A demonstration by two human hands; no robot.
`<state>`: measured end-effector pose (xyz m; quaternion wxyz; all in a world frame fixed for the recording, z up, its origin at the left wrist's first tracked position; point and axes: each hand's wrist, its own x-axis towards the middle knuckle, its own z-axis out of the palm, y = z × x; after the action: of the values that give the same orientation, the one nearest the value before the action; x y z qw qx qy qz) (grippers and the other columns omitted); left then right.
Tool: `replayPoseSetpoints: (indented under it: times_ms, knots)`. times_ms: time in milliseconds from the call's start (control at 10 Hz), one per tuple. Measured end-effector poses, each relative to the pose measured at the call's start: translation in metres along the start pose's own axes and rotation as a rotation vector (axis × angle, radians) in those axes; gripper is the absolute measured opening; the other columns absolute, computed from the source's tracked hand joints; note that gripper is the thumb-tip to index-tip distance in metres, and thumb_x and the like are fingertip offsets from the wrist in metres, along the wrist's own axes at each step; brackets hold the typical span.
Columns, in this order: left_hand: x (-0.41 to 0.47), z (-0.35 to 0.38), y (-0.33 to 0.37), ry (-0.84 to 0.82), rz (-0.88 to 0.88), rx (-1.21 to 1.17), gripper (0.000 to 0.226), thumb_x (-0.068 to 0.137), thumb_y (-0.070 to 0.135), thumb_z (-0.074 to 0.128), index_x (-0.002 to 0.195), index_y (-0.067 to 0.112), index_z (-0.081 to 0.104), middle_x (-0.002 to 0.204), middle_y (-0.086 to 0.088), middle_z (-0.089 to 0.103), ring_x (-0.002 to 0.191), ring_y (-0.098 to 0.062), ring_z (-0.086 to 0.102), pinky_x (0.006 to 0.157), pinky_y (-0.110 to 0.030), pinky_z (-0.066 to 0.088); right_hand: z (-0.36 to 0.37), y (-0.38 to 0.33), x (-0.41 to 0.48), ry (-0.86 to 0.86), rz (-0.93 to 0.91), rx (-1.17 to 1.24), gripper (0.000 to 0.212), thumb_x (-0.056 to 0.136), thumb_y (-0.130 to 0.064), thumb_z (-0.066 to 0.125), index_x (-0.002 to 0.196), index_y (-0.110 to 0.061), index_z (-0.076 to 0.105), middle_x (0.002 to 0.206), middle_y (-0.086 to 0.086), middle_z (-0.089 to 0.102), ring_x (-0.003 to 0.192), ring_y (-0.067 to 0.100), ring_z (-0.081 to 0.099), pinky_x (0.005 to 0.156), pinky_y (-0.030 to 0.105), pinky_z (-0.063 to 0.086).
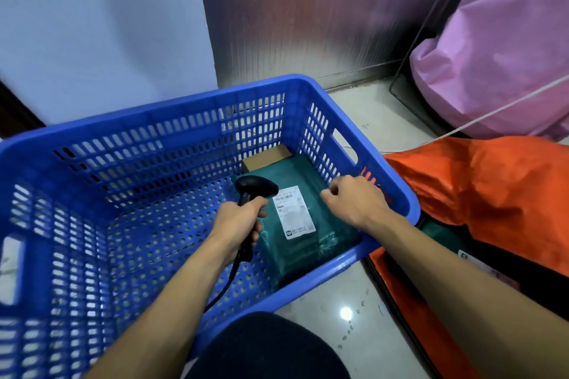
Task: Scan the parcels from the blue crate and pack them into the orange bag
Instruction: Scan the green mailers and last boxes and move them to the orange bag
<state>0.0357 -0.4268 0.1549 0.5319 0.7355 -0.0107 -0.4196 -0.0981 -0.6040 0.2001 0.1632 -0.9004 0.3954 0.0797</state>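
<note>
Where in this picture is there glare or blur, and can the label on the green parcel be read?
Head view: a bright glare spot lies on the floor near the blue crate; the label on the green parcel is too soft to read; the wide lens bends the crate's rim; the wall behind looks smeared.

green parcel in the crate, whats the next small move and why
Probably tip the scanner in the left hand down at the white label and trigger it: the green parcel lies label up in the blue crate, the scanner head sits just beside the label, and the right hand is curled over the parcel, grip unclear.
</note>
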Motion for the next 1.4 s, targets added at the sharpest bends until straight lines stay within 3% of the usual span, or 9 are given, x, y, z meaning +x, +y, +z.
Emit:
replayPoseSetpoints:
  times_ms: [300,400,600,700,900,1000,1100,1300,1400]
  knots:
    - [0.008,0.000,-0.001,0.000,-0.010,0.008,0.031,0.097,0.035,0.068,0.092,0.005,0.067,0.054,-0.002,0.053,0.044,-0.018,0.046,0.046,-0.028,0.038,0.033,0.003,0.068,-0.410,0.208,-0.053,0.042,0.106,-0.031,0.045,0.133,-0.002,0.056,0.126,0.017,0.057,0.113,0.033,0.058,0.082,0.030,0.039]
    - [0.006,-0.001,0.005,-0.004,0.009,-0.006,0.030,0.097,0.035,0.068,0.090,0.006,0.066,0.055,-0.002,0.052,0.043,-0.017,0.045,0.045,-0.026,0.037,0.043,0.002,0.078,-0.504,0.277,-0.107,0.040,0.105,-0.019,0.047,0.138,0.002,0.055,0.144,0.022,0.054,0.133,0.037,0.052,0.089,0.034,0.037]
    - [0.001,0.002,0.010,-0.020,0.038,0.034,0.030,0.097,0.035,0.069,0.088,0.007,0.066,0.061,-0.004,0.051,0.044,-0.018,0.044,0.047,-0.027,0.037,0.066,0.009,0.108,-0.625,0.131,-0.352,0.029,0.100,-0.015,0.047,0.123,-0.004,0.061,0.131,0.016,0.058,0.116,0.035,0.059,0.105,0.045,0.049]
    - [0.001,0.001,0.009,-0.035,0.044,0.040,0.030,0.098,0.034,0.067,0.093,0.005,0.067,0.063,-0.006,0.051,0.045,-0.017,0.044,0.048,-0.028,0.037,0.075,0.012,0.114,-0.584,0.163,-0.290,0.009,0.101,-0.013,0.049,0.104,-0.008,0.055,0.111,0.010,0.055,0.096,0.030,0.053,0.095,0.042,0.051]
    - [0.004,-0.002,0.009,-0.027,0.046,0.039,0.031,0.098,0.035,0.068,0.094,0.004,0.068,0.062,-0.005,0.052,0.044,-0.017,0.044,0.047,-0.030,0.038,0.067,0.010,0.112,-0.602,0.166,-0.320,0.022,0.103,-0.001,0.041,0.089,0.001,0.058,0.087,0.014,0.059,0.063,0.022,0.054,0.067,0.037,0.053]
    - [0.003,-0.003,0.010,-0.030,0.044,0.034,0.031,0.098,0.035,0.068,0.096,0.004,0.068,0.063,-0.005,0.052,0.044,-0.017,0.045,0.048,-0.029,0.038,0.068,0.011,0.114,-0.573,0.154,-0.367,0.032,0.103,0.002,0.043,0.073,-0.004,0.053,0.080,0.013,0.060,0.060,0.021,0.054,0.061,0.034,0.050]
    - [0.003,-0.004,0.011,-0.030,0.044,0.037,0.032,0.098,0.036,0.068,0.097,0.004,0.068,0.065,-0.006,0.053,0.046,-0.017,0.046,0.049,-0.030,0.039,0.067,0.010,0.116,-0.572,0.116,-0.401,0.032,0.104,-0.003,0.041,0.074,-0.008,0.050,0.082,0.011,0.056,0.064,0.024,0.055,0.077,0.041,0.054]
    - [0.003,-0.005,0.011,-0.030,0.072,0.042,0.038,0.097,0.037,0.067,0.103,0.000,0.068,0.067,-0.007,0.053,0.048,-0.018,0.046,0.050,-0.030,0.040,0.060,0.006,0.112,-0.584,0.058,-0.452,0.024,0.104,0.000,0.043,0.084,-0.006,0.054,0.079,0.008,0.055,0.068,0.023,0.061,0.044,0.026,0.046]
    - [0.003,-0.004,0.012,-0.020,0.083,0.043,0.035,0.096,0.038,0.068,0.098,0.003,0.068,0.065,-0.006,0.053,0.046,-0.019,0.047,0.050,-0.029,0.041,0.056,0.003,0.111,-0.551,0.056,-0.427,0.026,0.103,-0.002,0.045,0.079,-0.008,0.054,0.082,0.011,0.062,0.072,0.026,0.062,0.042,0.025,0.046]
